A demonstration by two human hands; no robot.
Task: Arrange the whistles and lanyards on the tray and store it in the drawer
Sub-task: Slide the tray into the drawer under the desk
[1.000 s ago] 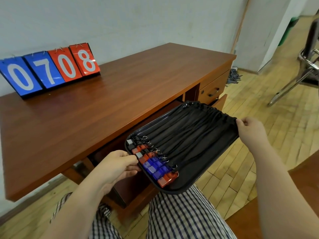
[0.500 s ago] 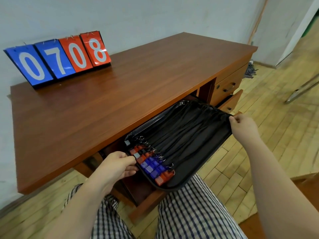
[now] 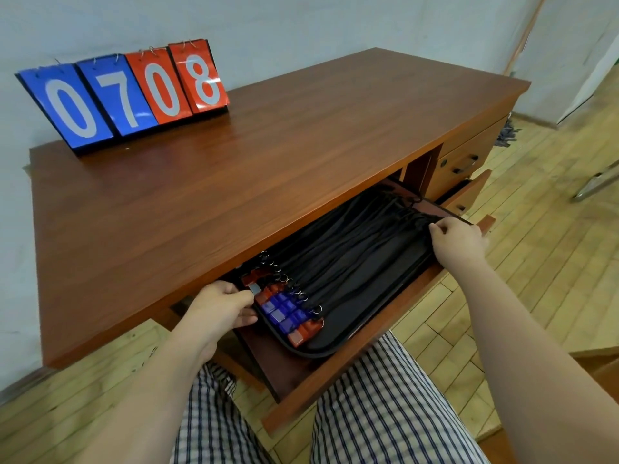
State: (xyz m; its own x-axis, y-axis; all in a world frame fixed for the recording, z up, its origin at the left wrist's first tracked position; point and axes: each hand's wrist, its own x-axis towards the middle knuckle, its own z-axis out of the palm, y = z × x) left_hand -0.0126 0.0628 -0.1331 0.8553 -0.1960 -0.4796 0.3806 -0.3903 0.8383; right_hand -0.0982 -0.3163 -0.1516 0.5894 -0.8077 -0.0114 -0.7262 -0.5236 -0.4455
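one head cam only, wide-angle, fwd & down, close over desk point(image 3: 234, 182) front and open drawer point(image 3: 338, 380)

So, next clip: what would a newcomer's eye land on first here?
First, the black tray, held low in the open drawer under the front edge of the desk. Black lanyards lie side by side across it, and red and blue whistles are lined up at its left end. The left hand and right hand grip its two ends. A blue and red flip scoreboard reading 0708 stands at the desk's back left.
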